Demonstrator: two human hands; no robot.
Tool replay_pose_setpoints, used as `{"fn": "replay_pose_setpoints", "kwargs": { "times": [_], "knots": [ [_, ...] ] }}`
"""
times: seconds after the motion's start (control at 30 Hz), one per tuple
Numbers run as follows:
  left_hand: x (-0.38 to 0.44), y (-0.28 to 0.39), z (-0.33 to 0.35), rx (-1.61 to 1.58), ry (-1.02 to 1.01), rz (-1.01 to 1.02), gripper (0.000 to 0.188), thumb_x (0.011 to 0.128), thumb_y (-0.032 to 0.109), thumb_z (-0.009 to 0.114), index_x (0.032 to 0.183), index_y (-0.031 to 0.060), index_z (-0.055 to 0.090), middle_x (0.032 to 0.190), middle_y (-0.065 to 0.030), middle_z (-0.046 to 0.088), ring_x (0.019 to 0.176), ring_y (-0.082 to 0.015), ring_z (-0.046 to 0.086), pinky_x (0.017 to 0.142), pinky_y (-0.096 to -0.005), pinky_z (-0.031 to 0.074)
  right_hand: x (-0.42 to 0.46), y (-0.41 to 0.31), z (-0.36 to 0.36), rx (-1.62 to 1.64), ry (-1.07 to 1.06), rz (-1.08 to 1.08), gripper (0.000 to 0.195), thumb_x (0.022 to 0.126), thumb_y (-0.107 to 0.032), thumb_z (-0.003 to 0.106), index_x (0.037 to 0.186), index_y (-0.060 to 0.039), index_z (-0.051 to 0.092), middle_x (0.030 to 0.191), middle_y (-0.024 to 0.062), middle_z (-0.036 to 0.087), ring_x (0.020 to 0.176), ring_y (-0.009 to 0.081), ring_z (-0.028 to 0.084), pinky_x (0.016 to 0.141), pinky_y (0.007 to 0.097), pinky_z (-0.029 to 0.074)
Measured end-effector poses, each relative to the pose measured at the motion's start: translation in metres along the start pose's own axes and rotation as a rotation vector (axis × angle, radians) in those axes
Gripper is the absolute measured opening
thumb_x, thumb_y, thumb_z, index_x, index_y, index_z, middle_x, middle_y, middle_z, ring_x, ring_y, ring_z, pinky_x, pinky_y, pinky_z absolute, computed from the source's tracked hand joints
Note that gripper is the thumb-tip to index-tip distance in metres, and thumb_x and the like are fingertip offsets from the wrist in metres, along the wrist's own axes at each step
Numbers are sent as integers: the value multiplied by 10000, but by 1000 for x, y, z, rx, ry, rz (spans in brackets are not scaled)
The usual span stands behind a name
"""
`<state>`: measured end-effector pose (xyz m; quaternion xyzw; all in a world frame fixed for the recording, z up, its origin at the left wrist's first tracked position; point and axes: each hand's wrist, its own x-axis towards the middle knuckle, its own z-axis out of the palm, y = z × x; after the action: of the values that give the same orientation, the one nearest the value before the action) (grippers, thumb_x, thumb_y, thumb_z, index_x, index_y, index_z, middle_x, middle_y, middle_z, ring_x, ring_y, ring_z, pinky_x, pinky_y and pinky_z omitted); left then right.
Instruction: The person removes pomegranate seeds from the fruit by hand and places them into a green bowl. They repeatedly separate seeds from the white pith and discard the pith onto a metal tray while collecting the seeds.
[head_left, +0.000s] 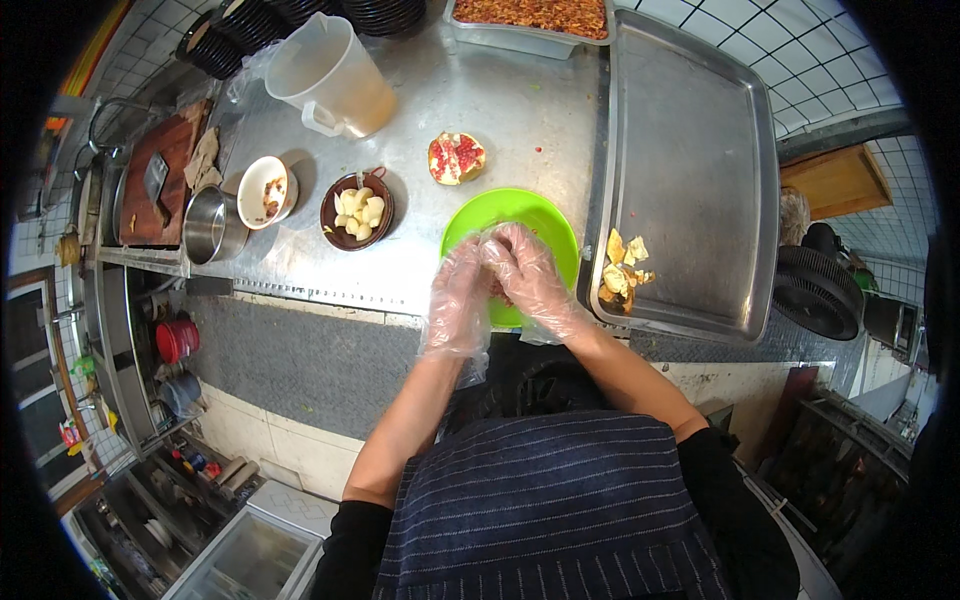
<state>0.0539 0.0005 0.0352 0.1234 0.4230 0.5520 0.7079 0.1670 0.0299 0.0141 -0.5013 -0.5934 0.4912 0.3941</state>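
Over a bright green plastic bowl (469, 214), my left hand (461, 289) and my right hand (531, 277) meet with bent fingers. Clear disposable plastic gloves cover both. The gloves and fingers hide whatever may be between them. Some reddish pomegranate seeds (501, 294) show low in the bowl, partly covered by my hands. Just beyond the bowl lies a cut pomegranate piece (456, 158), its red seeds and pale membrane facing up. Broken yellowish pomegranate peel (621, 276) lies in the near left corner of a large steel tray (686, 165) at the right.
Left of the bowl stand a brown bowl of peeled garlic cloves (357, 213), a white bowl (255, 196), a steel pot (214, 229) and a plastic measuring jug (326, 82). A cleaver (156, 184) rests on a wooden board (142, 217). A filled plastic container (525, 34) sits at the back.
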Motion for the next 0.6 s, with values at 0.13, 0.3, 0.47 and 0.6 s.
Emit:
{"fn": "replay_pose_setpoints", "kwargs": {
  "times": [0.13, 0.3, 0.47, 0.6],
  "knots": [
    [10, -23, -13, 316, 105, 133, 387, 998, 331, 338, 1152, 24, 514, 1074, -78, 563, 968, -176, 528, 893, -310, 420, 2, -8, 5, -169, 53, -301, 132, 895, -133, 543, 950, -18, 508, 854, 156, 567, 763, 292, 578, 681, 363, 462],
    [6, -29, -12, 740, 178, 345, 358, 999, 272, 313, 1028, -9, 533, 971, -149, 574, 897, -231, 537, 805, -353, 428, 0, -6, 1, -213, -101, -218, 168, 906, -135, 502, 1017, -11, 477, 857, 206, 570, 793, 383, 574, 696, 412, 453],
    [0, -26, -5, 680, 87, 415, 314, 993, 233, 347, 1066, -17, 523, 991, -139, 571, 907, -241, 540, 825, -348, 427, -3, -2, 2, -132, -91, -179, 184, 934, -143, 442, 1026, 15, 462, 831, 225, 572, 768, 408, 567, 684, 432, 442],
    [-1, -28, -8, 792, 53, 518, 300, 991, 212, 355, 1094, -17, 519, 1009, -137, 570, 929, -242, 542, 840, -348, 425, -5, 1, 1, -71, -106, -143, 196, 948, -143, 415, 1013, 35, 466, 815, 232, 569, 757, 409, 567, 673, 436, 438]
  ]
}}
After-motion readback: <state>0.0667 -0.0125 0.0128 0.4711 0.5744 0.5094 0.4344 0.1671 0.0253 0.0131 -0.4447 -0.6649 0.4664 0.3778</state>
